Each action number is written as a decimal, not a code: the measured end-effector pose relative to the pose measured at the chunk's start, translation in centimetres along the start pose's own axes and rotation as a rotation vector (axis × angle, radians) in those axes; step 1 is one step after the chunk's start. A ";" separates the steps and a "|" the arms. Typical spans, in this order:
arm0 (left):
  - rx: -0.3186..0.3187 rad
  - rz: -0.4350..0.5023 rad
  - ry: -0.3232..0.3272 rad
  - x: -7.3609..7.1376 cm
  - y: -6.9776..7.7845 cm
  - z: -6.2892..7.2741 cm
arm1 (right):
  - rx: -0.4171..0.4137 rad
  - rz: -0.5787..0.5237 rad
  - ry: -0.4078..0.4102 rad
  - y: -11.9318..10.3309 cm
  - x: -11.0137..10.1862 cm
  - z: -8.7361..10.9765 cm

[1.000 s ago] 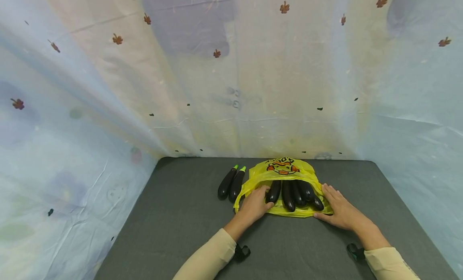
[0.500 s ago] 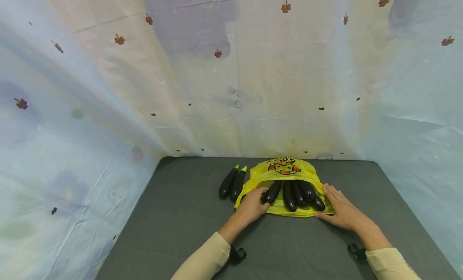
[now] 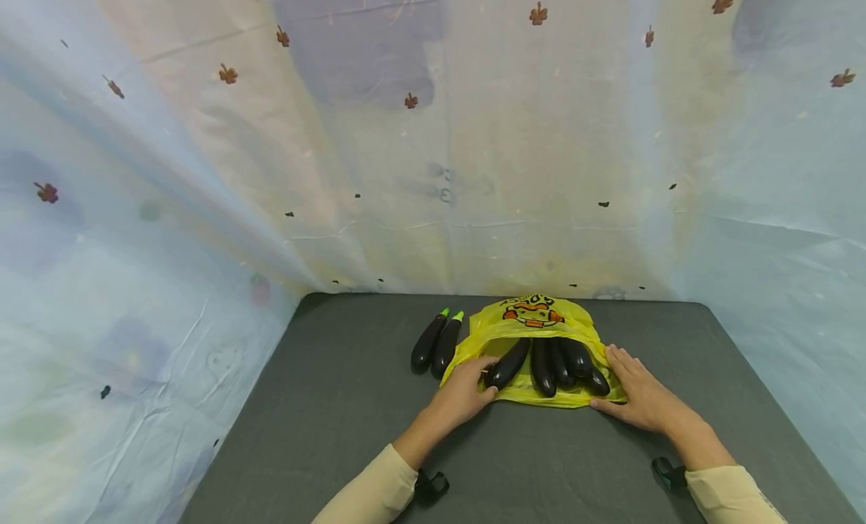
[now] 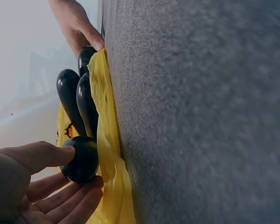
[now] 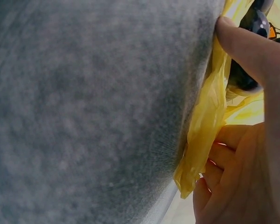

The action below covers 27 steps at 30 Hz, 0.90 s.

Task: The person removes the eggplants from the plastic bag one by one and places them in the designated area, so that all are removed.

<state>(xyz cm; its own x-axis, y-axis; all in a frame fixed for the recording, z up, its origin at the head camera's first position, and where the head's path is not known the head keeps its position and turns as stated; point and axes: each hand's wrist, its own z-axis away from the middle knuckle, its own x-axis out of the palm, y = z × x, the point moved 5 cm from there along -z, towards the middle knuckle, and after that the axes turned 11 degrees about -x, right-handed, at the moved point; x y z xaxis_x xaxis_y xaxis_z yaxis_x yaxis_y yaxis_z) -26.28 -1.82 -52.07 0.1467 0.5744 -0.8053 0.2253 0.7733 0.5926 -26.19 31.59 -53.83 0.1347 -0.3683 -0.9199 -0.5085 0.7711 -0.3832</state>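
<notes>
A yellow plastic bag [image 3: 483, 325] lies with its mouth toward me, several black eggplants [image 3: 543, 370] inside. My left hand [image 3: 460, 395] is in the left part of the mouth, holding one eggplant [image 3: 509, 364] by its rounded near end. In the left wrist view, the thumb lies on one side of this eggplant [image 4: 83, 161] and the fingers curl under it. My right hand [image 3: 639, 395] rests at the bag's right edge with fingers stretched out. Its thumb touches the lower rim of the bag [image 5: 207, 105] in the right wrist view.
Left of the bag, two more eggplants [image 3: 436, 347] with green stem ends lie side by side on the grey table [image 3: 325, 404]. Behind the table hangs a patterned pale curtain [image 3: 501, 238], which continues along both sides.
My left hand has moved left and toward me, swinging the near end of the held eggplant left, away from the others. The right hand has stayed at the bag's edge.
</notes>
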 end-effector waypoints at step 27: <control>0.032 0.108 -0.070 -2.9 -1.4 3.2 | 0.015 -0.023 -0.005 0.2 0.3 0.0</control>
<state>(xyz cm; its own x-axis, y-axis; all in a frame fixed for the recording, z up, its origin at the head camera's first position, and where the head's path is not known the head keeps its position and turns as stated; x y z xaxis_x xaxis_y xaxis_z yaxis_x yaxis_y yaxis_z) -23.89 -5.44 -50.62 0.2382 0.6332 -0.7364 0.2352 0.6981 0.6763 -26.24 31.64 -54.18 0.1505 -0.3837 -0.9111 -0.4926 0.7699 -0.4057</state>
